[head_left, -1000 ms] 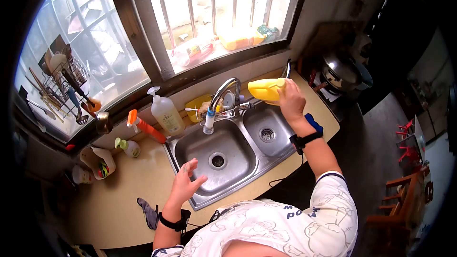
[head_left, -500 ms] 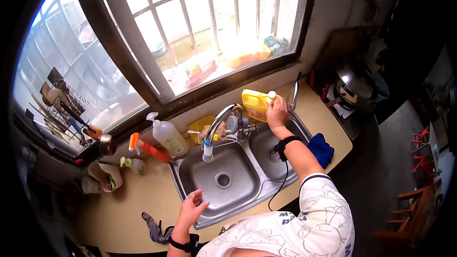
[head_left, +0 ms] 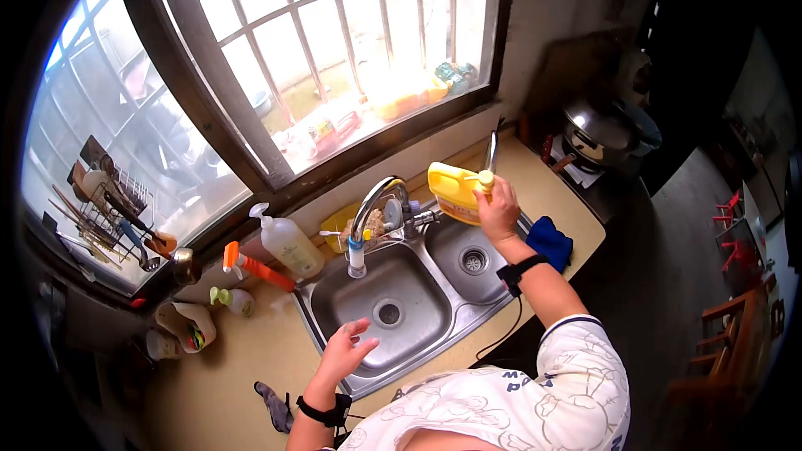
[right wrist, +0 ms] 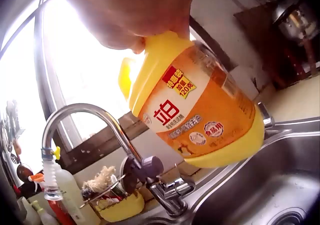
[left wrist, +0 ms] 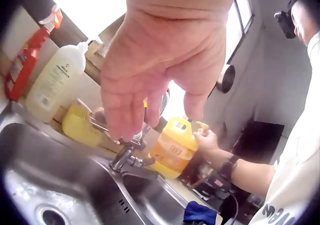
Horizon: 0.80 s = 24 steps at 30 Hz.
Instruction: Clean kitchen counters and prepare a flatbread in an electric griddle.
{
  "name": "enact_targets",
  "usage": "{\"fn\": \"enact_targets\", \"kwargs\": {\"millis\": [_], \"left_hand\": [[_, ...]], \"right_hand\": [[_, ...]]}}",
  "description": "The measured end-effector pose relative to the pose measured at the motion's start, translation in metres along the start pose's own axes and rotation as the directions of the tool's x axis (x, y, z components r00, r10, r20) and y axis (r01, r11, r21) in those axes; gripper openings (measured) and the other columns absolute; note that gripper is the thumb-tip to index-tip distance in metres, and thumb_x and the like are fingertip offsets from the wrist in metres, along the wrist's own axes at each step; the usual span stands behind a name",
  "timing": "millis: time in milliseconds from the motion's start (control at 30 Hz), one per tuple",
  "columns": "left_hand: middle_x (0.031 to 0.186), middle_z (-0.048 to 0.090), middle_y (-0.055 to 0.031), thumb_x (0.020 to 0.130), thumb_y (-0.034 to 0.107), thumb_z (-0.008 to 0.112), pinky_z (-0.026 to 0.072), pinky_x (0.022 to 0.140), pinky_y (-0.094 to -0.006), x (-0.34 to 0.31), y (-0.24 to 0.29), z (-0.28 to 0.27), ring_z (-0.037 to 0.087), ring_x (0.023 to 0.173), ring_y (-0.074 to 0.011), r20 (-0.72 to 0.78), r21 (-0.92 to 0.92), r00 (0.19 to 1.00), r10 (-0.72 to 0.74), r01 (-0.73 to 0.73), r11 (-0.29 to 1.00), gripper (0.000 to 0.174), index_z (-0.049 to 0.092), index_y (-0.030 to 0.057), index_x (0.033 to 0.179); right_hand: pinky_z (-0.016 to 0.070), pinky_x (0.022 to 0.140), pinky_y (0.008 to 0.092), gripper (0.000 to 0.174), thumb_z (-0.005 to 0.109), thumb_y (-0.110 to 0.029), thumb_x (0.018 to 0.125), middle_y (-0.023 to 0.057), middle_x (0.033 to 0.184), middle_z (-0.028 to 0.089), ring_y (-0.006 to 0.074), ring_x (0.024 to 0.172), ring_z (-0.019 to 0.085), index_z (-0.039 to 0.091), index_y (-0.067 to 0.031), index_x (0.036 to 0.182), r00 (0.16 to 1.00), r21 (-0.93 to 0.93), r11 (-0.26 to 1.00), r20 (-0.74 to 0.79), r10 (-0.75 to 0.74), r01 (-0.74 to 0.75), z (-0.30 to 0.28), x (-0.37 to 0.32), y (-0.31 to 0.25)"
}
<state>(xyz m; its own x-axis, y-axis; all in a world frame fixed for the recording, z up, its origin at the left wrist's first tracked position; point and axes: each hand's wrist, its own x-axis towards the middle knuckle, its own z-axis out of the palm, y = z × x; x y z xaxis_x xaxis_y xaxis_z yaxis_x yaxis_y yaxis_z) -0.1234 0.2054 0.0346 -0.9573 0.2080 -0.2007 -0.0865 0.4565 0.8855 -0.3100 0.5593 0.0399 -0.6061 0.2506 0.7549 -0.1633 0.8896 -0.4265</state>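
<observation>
My right hand (head_left: 499, 209) grips a yellow dish soap jug (head_left: 455, 190) near its pump top. The jug hangs tilted over the back of the smaller sink basin (head_left: 493, 271), behind and right of the faucet (head_left: 380, 200). Its orange label faces the right wrist view, where the jug's body (right wrist: 200, 104) shows with the hand at its top. My left hand (head_left: 345, 349) hovers above the near left edge of the larger basin (head_left: 409, 301), holding nothing. Its fingers (left wrist: 122, 109) are spread loosely, thumb apart, in the left wrist view.
A clear pump bottle (head_left: 291, 244), an orange spray bottle (head_left: 255, 267) and a small green-topped bottle (head_left: 236, 301) line the counter left of the sink. A blue cloth (head_left: 550, 242) lies right of it. A yellow caddy (right wrist: 122, 210) with scrubbers sits behind the faucet.
The jug has swung from nearly lying flat to a more upright tilt, and its label has come into sight. My left hand keeps its relaxed pose near the sink edge. The head view has shifted.
</observation>
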Motion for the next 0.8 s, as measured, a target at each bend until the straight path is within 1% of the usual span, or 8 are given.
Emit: {"fn": "enact_targets", "kwargs": {"millis": [167, 200, 233, 300, 433, 500, 667, 800], "left_hand": [[0.113, 0.058, -0.0152, 0.076, 0.023, 0.071, 0.0461, 0.085, -0.0333, 0.02, 0.01, -0.003, 0.057, 0.105, -0.0225, 0.048, 0.05, 0.99, 0.134, -0.136, 0.989, 0.047, 0.055, -0.0008, 0.113], [0.112, 0.059, -0.0151, 0.076, 0.023, 0.07, 0.0461, 0.085, -0.0332, 0.022, 0.022, -0.001, 0.057, 0.105, -0.0225, 0.057, 0.069, 0.986, 0.158, -0.162, 0.984, 0.047, 0.055, -0.0009, 0.113], [0.111, 0.059, -0.0149, 0.077, 0.023, 0.07, 0.0461, 0.085, -0.0331, 0.023, 0.032, 0.002, 0.057, 0.104, -0.0226, 0.064, 0.089, 0.981, 0.183, -0.189, 0.978, 0.046, 0.055, -0.001, 0.113], [0.111, 0.06, -0.0128, 0.077, 0.022, 0.07, 0.0462, 0.085, -0.033, 0.026, 0.039, 0.01, 0.058, 0.103, -0.0221, 0.077, 0.095, 0.977, 0.2, -0.207, 0.974, 0.045, 0.055, -0.0002, 0.113], [0.111, 0.06, -0.0109, 0.077, 0.021, 0.07, 0.0463, 0.084, -0.0323, 0.038, 0.057, 0.023, 0.058, 0.101, -0.0208, 0.088, 0.062, 0.98, 0.179, -0.184, 0.981, 0.044, 0.055, 0.0014, 0.113], [0.111, 0.061, -0.0117, 0.077, 0.022, 0.07, 0.046, 0.084, -0.0319, 0.048, 0.072, 0.032, 0.058, 0.1, -0.0206, 0.074, 0.11, 0.988, 0.136, -0.144, 0.984, 0.045, 0.055, 0.0014, 0.114], [0.111, 0.06, -0.0107, 0.077, 0.022, 0.069, 0.0453, 0.085, -0.0316, 0.088, 0.112, 0.07, 0.058, 0.1, -0.0201, 0.018, 0.153, 0.991, 0.135, -0.137, 0.979, 0.045, 0.055, 0.0026, 0.115], [0.112, 0.059, -0.0105, 0.078, 0.016, 0.069, 0.0449, 0.088, -0.0311, 0.111, 0.142, 0.099, 0.057, 0.103, -0.0186, -0.011, 0.188, 0.992, 0.125, -0.121, 0.975, 0.046, 0.052, 0.0014, 0.118]], "right_hand": [[0.0464, 0.077, 0.0367, 0.034, 0.069, -0.02, 0.074, 0.0121, 0.094, 0.06, 0.0302, 0.087, 0.058, 0.057, -0.0042, 0.102, 0.922, 0.125, 0.926, 0.208, 0.326, -0.355, -0.067, 0.009, 0.027], [0.0475, 0.075, 0.0316, 0.03, 0.067, -0.018, 0.078, 0.0094, 0.093, 0.062, 0.0231, 0.083, 0.061, 0.057, -0.0029, 0.102, 0.911, 0.373, 0.834, 0.241, 0.335, -0.406, -0.073, 0.011, 0.041], [0.0478, 0.074, 0.026, 0.026, 0.064, -0.014, 0.083, 0.0055, 0.095, 0.061, 0.0148, 0.084, 0.06, 0.057, -0.0024, 0.105, 0.871, 0.663, 0.566, 0.349, 0.345, -0.49, -0.079, 0.011, 0.053], [0.0481, 0.073, 0.0236, 0.022, 0.06, -0.011, 0.086, 0.0022, 0.093, 0.059, 0.011, 0.083, 0.058, 0.056, -0.0019, 0.106, 0.761, 0.716, 0.293, 0.509, 0.401, -0.633, -0.102, 0.022, 0.062], [0.0485, 0.074, 0.0238, 0.024, 0.061, -0.011, 0.086, 0.0023, 0.093, 0.059, 0.0098, 0.082, 0.057, 0.055, -0.0026, 0.107, 0.727, 0.715, 0.243, 0.51, 0.459, -0.655, -0.125, 0.043, 0.072], [0.0483, 0.074, 0.0237, 0.024, 0.061, -0.013, 0.086, 0.002, 0.093, 0.059, 0.0092, 0.082, 0.057, 0.055, -0.0025, 0.107, 0.833, 0.733, 0.405, 0.425, 0.355, -0.546, -0.127, 0.055, 0.08], [0.0474, 0.076, 0.0235, 0.028, 0.061, -0.018, 0.087, 0.0028, 0.094, 0.059, 0.0095, 0.085, 0.056, 0.054, -0.002, 0.109, 0.754, 0.672, 0.342, 0.6, 0.267, -0.657, -0.14, 0.096, 0.108], [0.0475, 0.077, 0.0233, 0.03, 0.062, -0.014, 0.086, 0.0038, 0.098, 0.059, 0.0101, 0.088, 0.056, 0.054, -0.0013, 0.111, 0.816, 0.755, 0.324, 0.567, 0.114, -0.57, -0.135, 0.118, 0.122]]}}
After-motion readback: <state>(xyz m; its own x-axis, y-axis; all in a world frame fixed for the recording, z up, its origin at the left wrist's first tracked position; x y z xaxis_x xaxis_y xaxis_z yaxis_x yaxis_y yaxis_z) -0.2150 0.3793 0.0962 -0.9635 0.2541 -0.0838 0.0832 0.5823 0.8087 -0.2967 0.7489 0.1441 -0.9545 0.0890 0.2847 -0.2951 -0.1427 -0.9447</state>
